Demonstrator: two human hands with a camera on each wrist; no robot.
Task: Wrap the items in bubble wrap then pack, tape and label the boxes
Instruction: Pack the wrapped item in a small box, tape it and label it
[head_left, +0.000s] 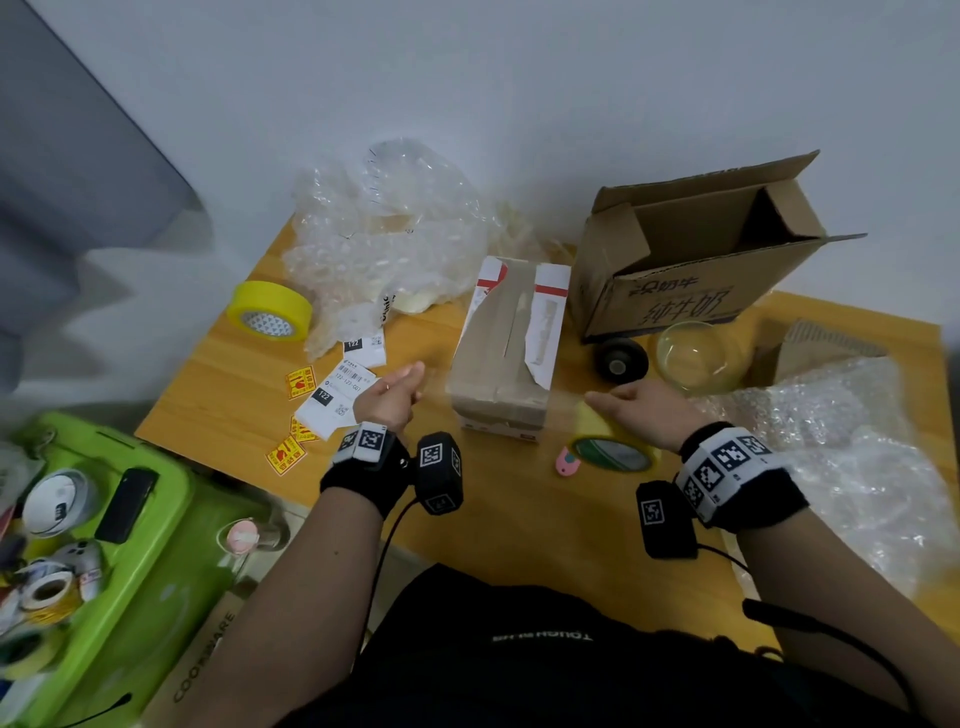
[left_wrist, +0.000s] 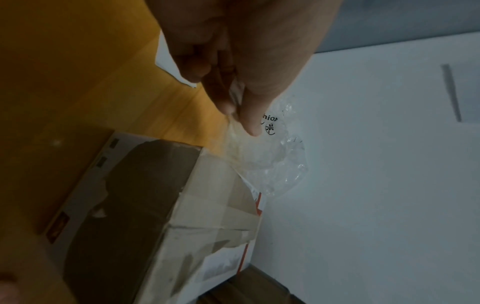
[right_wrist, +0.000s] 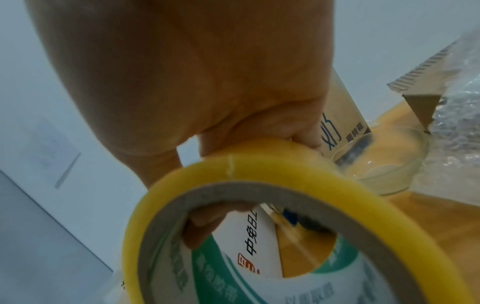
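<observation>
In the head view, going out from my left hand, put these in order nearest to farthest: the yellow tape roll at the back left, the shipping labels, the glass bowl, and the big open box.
From the left hand:
1. Shipping labels, just to its left, partly under it.
2. Yellow tape roll, back left by the bubble wrap.
3. Glass bowl, off to the right, past the small taped box.
4. Big open box, back right corner.

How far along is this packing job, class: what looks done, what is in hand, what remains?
Done: the small box is closed, some tape across its top. In hand: the right hand grips the tape roll; the left hand pinches its clear strip. Left: the glass bowl sits unwrapped, the big carton open, shipping labels loose.
</observation>
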